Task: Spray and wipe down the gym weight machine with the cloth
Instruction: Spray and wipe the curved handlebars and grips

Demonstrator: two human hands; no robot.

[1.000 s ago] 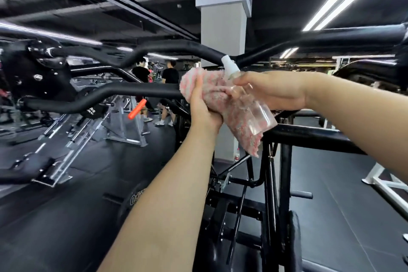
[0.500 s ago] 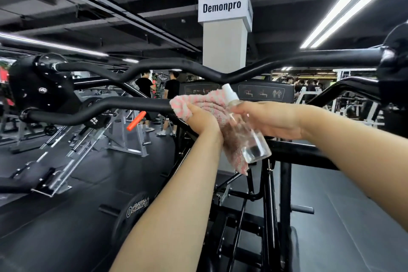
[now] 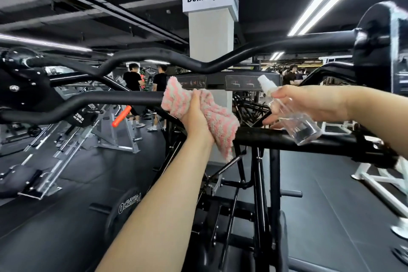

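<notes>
Left hand: the left hand [image 3: 195, 117], at the middle of the frame, has its fingers curled round the cloth [image 3: 205, 115] and bunches it against the machine's lower bar.
Right hand: the right hand [image 3: 306, 104], right of centre, is closed round the spray bottle [image 3: 291, 115]; the fingers wrap the clear body, and the white nozzle points up and to the left, toward the cloth.
Cloth: pink and white striped, fluffy; one end lies over the bar [image 3: 99, 102] where it comes in from the left, the other hangs down past the cross tube [image 3: 309, 139] below the bottle.
Bottle: seems nearly empty, with a little liquid low in it; tilted, its base just above the cross tube.
Machine: black tubular frame; a wavy handle bar [image 3: 198, 66] crosses the upper middle, well above the hands.
Step in hand: probably wiping the lower bar, the bottle held ready.
Doing it well: wrap the cloth right round the tube so the underside is cleaned too; draw it along in one direction; spray onto the cloth or close to the bar, aimed away from the people at the upper middle.
Risk: the loose hanging end could snag on the linkage below.
</notes>
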